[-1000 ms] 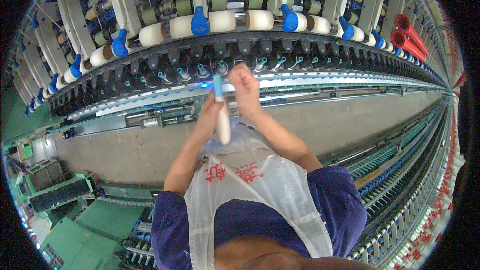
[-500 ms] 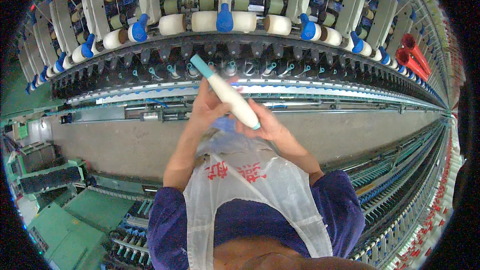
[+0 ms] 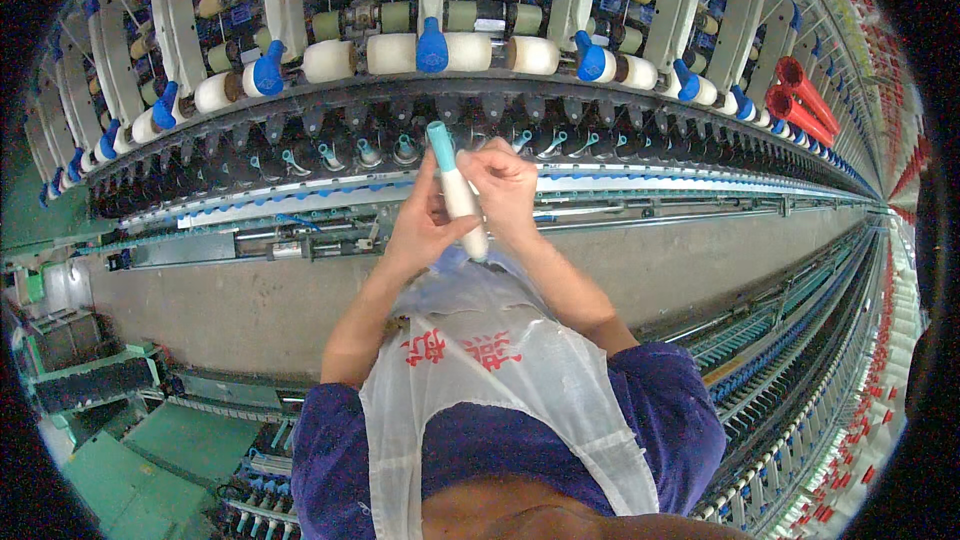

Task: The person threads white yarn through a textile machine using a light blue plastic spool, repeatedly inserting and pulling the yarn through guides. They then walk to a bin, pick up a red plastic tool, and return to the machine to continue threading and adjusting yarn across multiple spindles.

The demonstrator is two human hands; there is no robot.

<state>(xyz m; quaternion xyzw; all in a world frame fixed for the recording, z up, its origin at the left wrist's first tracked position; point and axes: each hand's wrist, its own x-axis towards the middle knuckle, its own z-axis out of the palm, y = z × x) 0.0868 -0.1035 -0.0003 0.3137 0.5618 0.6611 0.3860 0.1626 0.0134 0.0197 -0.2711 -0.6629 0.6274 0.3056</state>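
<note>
A yarn bobbin (image 3: 456, 190) with a teal tube tip and white wound thread stands nearly upright in front of me. My left hand (image 3: 420, 222) wraps around its lower part from the left. My right hand (image 3: 504, 190) touches its upper part with the fingertips. Both hands are raised just in front of the spinning frame's row of dark spindles (image 3: 400, 155). A translucent white plastic bag (image 3: 490, 360) with red print hangs at my chest under the hands.
The spinning frame (image 3: 300, 120) runs across the top, with cream rollers (image 3: 395, 52) and blue caps (image 3: 432, 45). Red tubes (image 3: 800, 90) lie at the upper right. A grey floor aisle (image 3: 250, 300) lies below. Another machine row (image 3: 800, 340) stretches along the right.
The bobbin has swung from tilted to nearly upright. My right hand has come up from under it to its upper part, and my view has shifted slightly.
</note>
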